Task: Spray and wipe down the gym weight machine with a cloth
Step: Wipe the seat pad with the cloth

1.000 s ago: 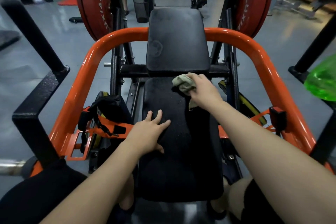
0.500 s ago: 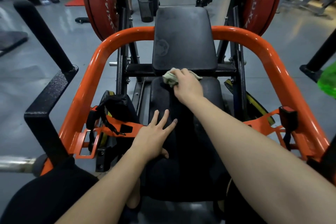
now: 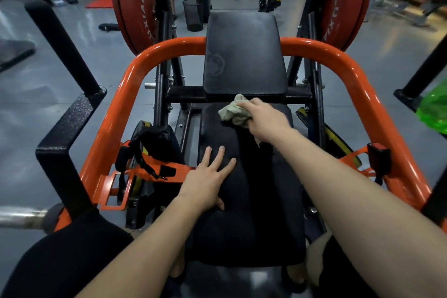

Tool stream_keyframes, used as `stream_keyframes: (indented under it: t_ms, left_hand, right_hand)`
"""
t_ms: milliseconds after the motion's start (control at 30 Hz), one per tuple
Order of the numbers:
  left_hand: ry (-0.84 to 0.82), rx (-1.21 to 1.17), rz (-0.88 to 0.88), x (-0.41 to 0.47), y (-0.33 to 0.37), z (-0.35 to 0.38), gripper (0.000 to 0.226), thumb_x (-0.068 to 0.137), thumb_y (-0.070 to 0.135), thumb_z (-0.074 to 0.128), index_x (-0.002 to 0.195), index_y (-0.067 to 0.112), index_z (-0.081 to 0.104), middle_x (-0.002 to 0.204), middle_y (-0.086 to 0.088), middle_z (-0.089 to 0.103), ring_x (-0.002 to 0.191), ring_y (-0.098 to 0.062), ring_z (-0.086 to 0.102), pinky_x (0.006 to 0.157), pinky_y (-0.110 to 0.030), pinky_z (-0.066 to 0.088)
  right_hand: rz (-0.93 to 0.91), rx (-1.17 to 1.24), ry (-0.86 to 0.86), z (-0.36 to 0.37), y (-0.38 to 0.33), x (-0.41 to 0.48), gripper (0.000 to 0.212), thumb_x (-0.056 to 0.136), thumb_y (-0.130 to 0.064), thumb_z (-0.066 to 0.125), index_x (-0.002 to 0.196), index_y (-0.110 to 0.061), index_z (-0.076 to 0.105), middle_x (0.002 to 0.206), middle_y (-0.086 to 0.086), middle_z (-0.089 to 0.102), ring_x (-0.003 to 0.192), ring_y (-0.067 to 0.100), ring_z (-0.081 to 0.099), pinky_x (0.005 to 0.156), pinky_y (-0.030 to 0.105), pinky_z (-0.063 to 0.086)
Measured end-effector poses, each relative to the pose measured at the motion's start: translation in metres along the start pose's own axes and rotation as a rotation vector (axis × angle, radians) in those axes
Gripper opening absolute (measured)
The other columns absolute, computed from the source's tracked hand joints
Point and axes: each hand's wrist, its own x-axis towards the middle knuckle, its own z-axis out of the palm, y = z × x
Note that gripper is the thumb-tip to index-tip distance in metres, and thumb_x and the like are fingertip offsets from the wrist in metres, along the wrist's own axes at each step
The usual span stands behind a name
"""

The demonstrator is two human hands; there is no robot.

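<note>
Wiping step: right hand point(image 3: 266, 123) grips the bunched cloth point(image 3: 233, 112) in curled fingers, pressing it on the far end of the black seat pad point(image 3: 266, 213), just below the upright back pad point(image 3: 244, 55). The left hand point(image 3: 205, 181) rests flat on the pad's near left part, fingers spread, holding nothing. Next move probably calls for sweeping the cloth along the seat or up onto the back pad.

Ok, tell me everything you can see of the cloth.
The cloth is a small, pale greenish-beige rag, soft and crumpled into a wad. The right hand grips it, pressing it on the far end of the black seat pad, just below the upper pad. A scrap shows under the hand.
</note>
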Motion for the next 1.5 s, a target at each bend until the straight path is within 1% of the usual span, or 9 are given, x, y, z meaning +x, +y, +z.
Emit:
stream_keyframes:
  t_ms: [133,267,567,733,833,1033,1233,1333,1500]
  left_hand:
    - [-0.022,-0.025,-0.019,0.001,0.002,0.002,0.125,0.08,0.046,0.082,0.161,0.034,-0.013,0.165,-0.004,-0.032,0.153,-0.037,-0.021,0.111,-0.043,0.043]
    - [-0.04,-0.05,-0.035,0.002,0.004,0.003,0.126,0.081,0.04,0.084,0.162,0.032,-0.012,0.165,-0.006,-0.033,0.153,-0.039,-0.021,0.118,-0.046,0.034]
    - [-0.056,-0.088,-0.038,0.007,0.0,0.01,0.129,0.076,0.034,0.087,0.163,0.032,-0.008,0.166,-0.006,-0.029,0.153,-0.039,-0.022,0.124,-0.052,0.018]
    - [-0.094,-0.056,-0.035,0.009,0.001,0.005,0.12,0.08,0.038,0.084,0.163,0.032,-0.003,0.169,-0.004,-0.022,0.153,-0.04,-0.02,0.122,-0.05,0.025]
    - [-0.095,-0.058,-0.04,0.007,0.001,0.003,0.125,0.079,0.039,0.085,0.163,0.032,-0.007,0.167,-0.006,-0.027,0.154,-0.04,-0.018,0.122,-0.05,0.023]
    - [-0.087,-0.056,-0.034,0.002,0.003,0.006,0.127,0.08,0.04,0.084,0.162,0.03,-0.013,0.165,-0.007,-0.031,0.152,-0.039,-0.024,0.122,-0.051,0.023]
    - [-0.094,-0.074,-0.05,0.005,0.006,0.005,0.126,0.082,0.031,0.084,0.162,0.028,-0.013,0.165,-0.008,-0.032,0.151,-0.041,-0.025,0.124,-0.052,0.016]
    - [-0.079,-0.071,-0.046,0.005,0.005,0.006,0.125,0.082,0.033,0.084,0.162,0.029,-0.012,0.165,-0.007,-0.031,0.152,-0.04,-0.024,0.124,-0.05,0.019]
    - [-0.059,-0.071,-0.044,0.004,0.004,0.007,0.128,0.078,0.038,0.086,0.162,0.03,-0.01,0.166,-0.007,-0.029,0.153,-0.04,-0.022,0.122,-0.05,0.024]
  right_hand:
    - [0.182,0.017,0.038,-0.011,0.044,-0.006,0.051,0.096,-0.024,0.054,0.145,-0.029,0.041,0.138,0.007,0.047,0.124,0.036,0.051,0.088,0.046,0.048]
    - [0.237,0.045,0.077,-0.005,0.036,0.002,0.047,0.097,-0.031,0.058,0.14,-0.017,0.045,0.131,0.014,0.049,0.124,0.038,0.047,0.095,0.049,0.045]
    - [-0.082,0.188,0.135,0.04,-0.072,0.036,0.051,0.093,-0.008,0.057,0.142,-0.02,0.05,0.137,0.008,0.052,0.121,0.036,0.053,0.089,0.048,0.052]
    - [-0.326,0.06,0.064,0.05,-0.095,0.026,0.05,0.088,0.005,0.054,0.133,-0.017,0.058,0.136,0.004,0.054,0.122,0.03,0.049,0.096,0.038,0.037]
    - [-0.249,0.026,0.043,0.035,-0.084,0.022,0.051,0.092,-0.004,0.054,0.138,-0.025,0.052,0.133,0.001,0.05,0.123,0.029,0.048,0.086,0.041,0.045]
    - [-0.085,-0.12,0.034,-0.001,-0.025,-0.006,0.053,0.089,-0.008,0.056,0.139,-0.026,0.051,0.132,0.005,0.05,0.122,0.031,0.05,0.092,0.041,0.043]
    - [0.171,-0.103,0.05,-0.014,0.051,-0.031,0.055,0.094,-0.011,0.05,0.145,-0.028,0.041,0.132,0.006,0.047,0.118,0.035,0.051,0.072,0.039,0.037]
    - [0.177,-0.078,0.103,-0.007,0.058,-0.032,0.048,0.095,-0.017,0.053,0.141,-0.025,0.045,0.131,0.008,0.048,0.116,0.037,0.051,0.073,0.041,0.043]
    - [0.072,-0.1,0.114,0.008,0.019,-0.01,0.048,0.092,-0.015,0.055,0.14,-0.018,0.049,0.13,0.013,0.049,0.115,0.039,0.051,0.087,0.048,0.046]
